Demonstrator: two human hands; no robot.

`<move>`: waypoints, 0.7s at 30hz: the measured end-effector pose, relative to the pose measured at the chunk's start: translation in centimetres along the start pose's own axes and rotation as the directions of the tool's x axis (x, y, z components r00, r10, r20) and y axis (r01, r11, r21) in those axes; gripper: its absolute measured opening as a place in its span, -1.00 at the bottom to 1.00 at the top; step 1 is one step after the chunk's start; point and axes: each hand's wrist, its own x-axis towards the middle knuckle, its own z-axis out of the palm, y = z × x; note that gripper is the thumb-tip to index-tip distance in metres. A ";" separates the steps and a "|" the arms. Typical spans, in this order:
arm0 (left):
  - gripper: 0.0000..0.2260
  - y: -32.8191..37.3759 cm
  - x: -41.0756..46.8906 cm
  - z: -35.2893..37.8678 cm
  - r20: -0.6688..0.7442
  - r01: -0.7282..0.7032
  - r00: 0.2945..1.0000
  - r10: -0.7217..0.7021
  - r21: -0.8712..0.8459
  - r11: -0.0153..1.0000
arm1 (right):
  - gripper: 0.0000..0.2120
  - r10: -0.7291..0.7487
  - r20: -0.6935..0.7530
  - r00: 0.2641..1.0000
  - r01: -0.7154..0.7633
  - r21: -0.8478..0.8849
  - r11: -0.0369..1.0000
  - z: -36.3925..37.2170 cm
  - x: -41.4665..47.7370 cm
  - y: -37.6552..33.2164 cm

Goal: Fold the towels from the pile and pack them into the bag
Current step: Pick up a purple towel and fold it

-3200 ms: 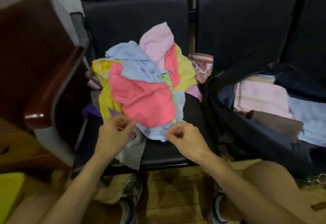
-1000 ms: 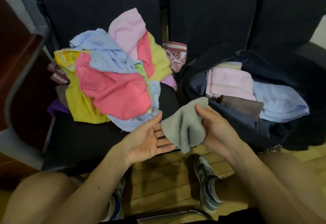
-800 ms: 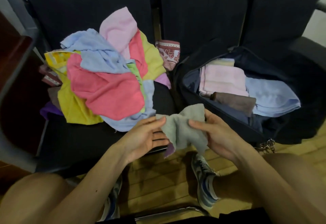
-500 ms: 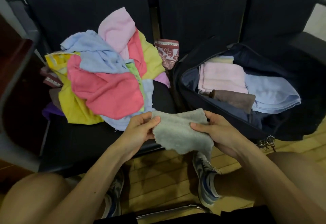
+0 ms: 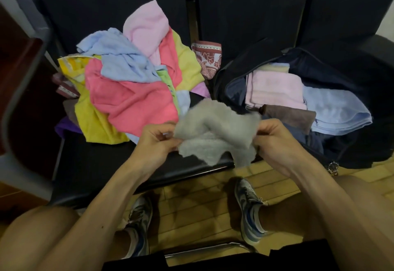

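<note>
**Grey towel, fold in hand**

Black seat [image 5: 96, 164] ahead, wood floor below. My left fingers [image 5: 168, 142] and right fingers [image 5: 261, 134] are curled, each pinching an edge of the grey towel [image 5: 215, 130], which hangs between them. Pile [image 5: 132, 100] beyond left fingers, bag [image 5: 226, 83] beyond right. Cloth looks light and limp, so I'd grip the corners.

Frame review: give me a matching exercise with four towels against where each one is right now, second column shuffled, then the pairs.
Towels
1. grey towel
2. coral towel
3. brown towel
4. red patterned towel

Places
A. folded, in the bag
B. between the pile and the bag, against the seat back
C. pinched by left hand and right hand
D. spread across the front of the pile

Pairs: 1-C, 2-D, 3-A, 4-B
</note>
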 end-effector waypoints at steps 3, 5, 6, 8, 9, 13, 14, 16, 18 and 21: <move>-0.49 -0.5 0.1 -0.8 -0.035 -0.038 0.998 0.043 0.119 0.992 | -0.49 -0.040 0.006 0.999 0.040 -0.012 0.999 0.4 0.3 0.2; -0.40 -0.8 -0.1 -0.9 -0.057 -0.021 0.998 0.028 0.131 0.991 | -0.44 -0.051 -0.005 0.999 0.051 -0.029 0.998 0.8 0.5 0.2; -0.39 -0.9 -0.1 -1.0 -0.064 -0.017 0.998 0.026 0.125 0.992 | -0.44 -0.053 -0.010 0.999 0.053 -0.036 0.998 1.0 0.6 0.2; -0.39 -0.8 -0.2 -1.2 -0.060 -0.026 0.998 0.032 0.105 0.994 | -0.43 -0.056 -0.020 0.998 0.055 -0.043 0.998 1.2 0.8 0.0; -0.39 -0.7 -0.2 -1.4 -0.059 -0.033 0.997 0.039 0.098 0.995 | -0.42 -0.057 -0.019 0.998 0.056 -0.043 0.998 1.3 0.8 0.0; -0.39 -0.2 -0.5 -1.9 -0.064 -0.057 0.996 0.064 0.107 0.993 | -0.42 -0.059 -0.028 0.998 0.059 -0.013 0.998 2.0 0.9 0.0; -0.40 0.0 -0.6 -2.1 -0.059 -0.059 0.996 0.065 0.099 0.993 | -0.45 -0.067 -0.043 0.997 0.066 -0.018 0.998 2.0 1.0 0.1; -0.42 0.5 -0.7 -2.3 -0.035 -0.050 0.998 0.052 0.052 0.997 | -0.54 -0.079 -0.071 0.994 0.075 -0.063 0.995 1.9 1.2 0.2; -0.43 1.0 -0.9 -2.6 -0.002 -0.044 0.999 0.044 0.024 0.999 | -0.58 -0.061 -0.051 0.997 0.053 -0.137 0.989 1.6 1.4 0.6; -0.41 1.7 -1.1 -2.5 0.054 -0.047 0.998 0.044 0.049 0.998 | -0.47 0.023 0.036 0.999 -0.016 -0.180 0.984 1.5 1.2 0.8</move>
